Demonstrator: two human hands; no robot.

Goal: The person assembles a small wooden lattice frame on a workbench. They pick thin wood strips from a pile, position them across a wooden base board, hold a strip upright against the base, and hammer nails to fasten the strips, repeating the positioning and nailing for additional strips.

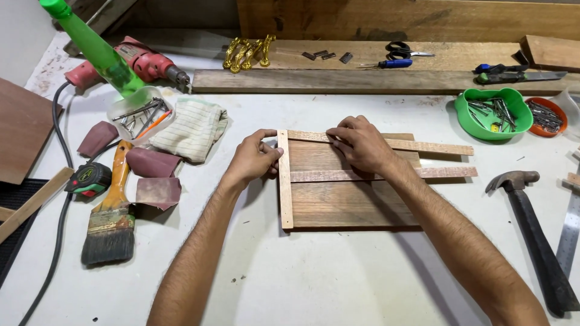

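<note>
A brown wooden board lies flat on the white table. A thin pale strip runs along its left edge. Two longer thin strips lie across it: an upper strip and a lower strip, both sticking out past the right edge. My left hand pinches the top of the left strip at the board's corner. My right hand presses its fingers down on the upper strip near its left end.
A hammer and a steel ruler lie at the right. Green and orange bowls of nails sit at the back right. To the left are a paintbrush, tape measure, sandpaper pieces, cloth, drill, and nail tub.
</note>
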